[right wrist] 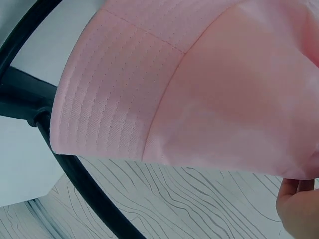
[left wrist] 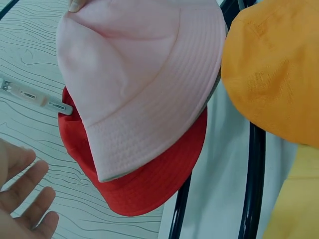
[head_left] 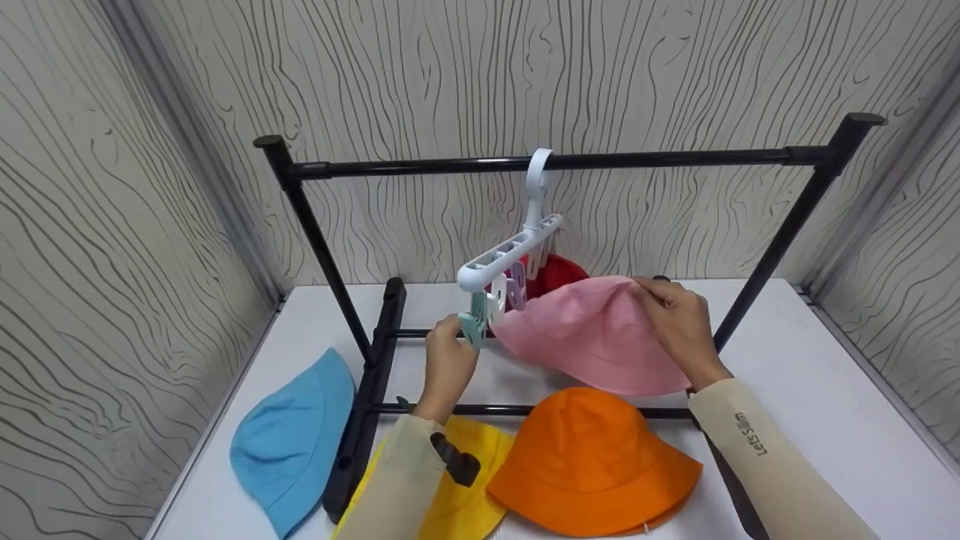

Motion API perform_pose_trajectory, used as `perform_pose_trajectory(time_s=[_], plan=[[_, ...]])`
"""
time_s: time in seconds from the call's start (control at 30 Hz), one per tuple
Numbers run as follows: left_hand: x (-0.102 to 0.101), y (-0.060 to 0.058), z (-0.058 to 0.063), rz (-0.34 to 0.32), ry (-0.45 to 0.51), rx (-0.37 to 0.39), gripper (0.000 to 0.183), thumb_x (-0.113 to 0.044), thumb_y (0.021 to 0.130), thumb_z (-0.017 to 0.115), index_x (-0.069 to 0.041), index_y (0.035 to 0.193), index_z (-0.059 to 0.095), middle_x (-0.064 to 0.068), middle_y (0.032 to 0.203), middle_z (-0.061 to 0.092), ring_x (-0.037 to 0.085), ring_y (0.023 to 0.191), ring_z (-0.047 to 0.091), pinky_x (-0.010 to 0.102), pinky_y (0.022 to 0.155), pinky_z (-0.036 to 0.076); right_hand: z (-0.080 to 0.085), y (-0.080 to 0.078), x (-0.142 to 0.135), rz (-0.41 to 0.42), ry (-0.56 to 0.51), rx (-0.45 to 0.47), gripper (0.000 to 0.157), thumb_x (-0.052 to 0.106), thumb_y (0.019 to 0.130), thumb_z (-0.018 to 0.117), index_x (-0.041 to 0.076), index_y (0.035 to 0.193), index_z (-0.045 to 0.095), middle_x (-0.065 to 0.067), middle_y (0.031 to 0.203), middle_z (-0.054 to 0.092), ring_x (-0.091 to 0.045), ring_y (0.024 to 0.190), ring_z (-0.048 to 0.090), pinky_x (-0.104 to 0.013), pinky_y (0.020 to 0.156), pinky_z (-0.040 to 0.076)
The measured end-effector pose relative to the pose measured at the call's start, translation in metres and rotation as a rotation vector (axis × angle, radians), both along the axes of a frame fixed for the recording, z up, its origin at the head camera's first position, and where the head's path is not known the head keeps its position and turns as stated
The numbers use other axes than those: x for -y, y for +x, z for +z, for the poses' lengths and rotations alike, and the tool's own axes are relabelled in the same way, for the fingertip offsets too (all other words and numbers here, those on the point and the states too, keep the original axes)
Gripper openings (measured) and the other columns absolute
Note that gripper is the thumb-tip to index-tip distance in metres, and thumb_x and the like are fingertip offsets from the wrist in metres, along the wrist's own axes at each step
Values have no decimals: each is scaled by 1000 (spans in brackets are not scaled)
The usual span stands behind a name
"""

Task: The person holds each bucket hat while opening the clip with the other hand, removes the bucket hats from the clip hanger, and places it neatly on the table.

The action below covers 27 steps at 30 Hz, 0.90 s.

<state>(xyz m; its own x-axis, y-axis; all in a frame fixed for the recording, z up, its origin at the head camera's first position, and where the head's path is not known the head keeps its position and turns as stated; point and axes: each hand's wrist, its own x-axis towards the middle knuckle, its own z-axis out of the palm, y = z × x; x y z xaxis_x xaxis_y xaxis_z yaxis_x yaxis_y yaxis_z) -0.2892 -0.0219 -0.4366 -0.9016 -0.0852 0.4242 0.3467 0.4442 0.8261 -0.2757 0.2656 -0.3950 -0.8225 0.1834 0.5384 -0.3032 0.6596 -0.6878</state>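
My right hand point(head_left: 679, 330) pinches the crown of a pink bucket hat point(head_left: 592, 337) and holds it up beside the clip hanger point(head_left: 510, 255). In the right wrist view, the fingertips point(right wrist: 299, 186) grip the edge of the cloth. My left hand point(head_left: 450, 367) is by the teal clip point(head_left: 474, 319) at the hanger's near end. The left wrist view shows its fingers point(left wrist: 35, 174) spread, with nothing between them. Behind the pink hat, a red hat point(head_left: 562, 276) hangs from a clip at the hanger's far end. White and purple clips point(head_left: 516, 285) hang between.
The hanger hooks over the top bar point(head_left: 420, 166) of a black rack. An orange hat point(head_left: 592, 465) and a yellow hat point(head_left: 469, 480) lie in front, partly overlapping. A blue hat point(head_left: 296, 442) lies left of the rack's foot point(head_left: 364, 420) on the white table point(head_left: 810, 352).
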Motion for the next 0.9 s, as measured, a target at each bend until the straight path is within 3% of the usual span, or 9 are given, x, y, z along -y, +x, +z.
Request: perform_pose_trajectory(time_s=[0.1, 0.3, 0.53, 0.73, 0.9], plan=[[1, 2, -3, 5, 0, 11, 12, 1, 79, 60, -7, 71, 59, 1, 71, 57, 22, 72, 50, 32, 67, 44, 2, 3, -4, -8, -7, 8, 32, 32, 84, 63, 10, 106, 68, -6, 98, 68, -5, 89, 59, -6, 73, 41], [3, 9, -8, -1, 30, 17, 9, -11, 85, 62, -10, 90, 69, 0, 89, 67, 15, 87, 59, 37, 84, 48, 9, 12, -13, -7, -8, 38, 36, 36, 84, 62, 11, 108, 67, -7, 105, 66, -16, 99, 59, -5, 79, 39], [4, 14, -14, -4, 10, 11, 16, -20, 87, 60, -14, 97, 70, -2, 95, 68, 14, 94, 61, 34, 89, 46, 12, 24, -23, -11, 23, 7, 30, 31, 84, 63, 9, 104, 69, -9, 100, 67, 8, 83, 53, -6, 72, 39], [4, 18, -18, -7, 14, 52, 17, -22, 87, 60, -12, 97, 69, -1, 98, 68, 16, 98, 60, 38, 93, 44, 12, 35, -31, -37, 30, -11, 27, 28, 84, 64, 10, 103, 70, -8, 97, 68, 4, 70, 52, -8, 62, 40], [6, 20, -20, -14, 10, 79, 17, -24, 87, 59, -12, 95, 69, -1, 94, 67, 16, 96, 59, 40, 94, 43, 11, 47, -39, -93, 18, 15, 29, 28, 82, 66, 7, 102, 70, -3, 95, 69, 11, 73, 52, -5, 65, 40]])
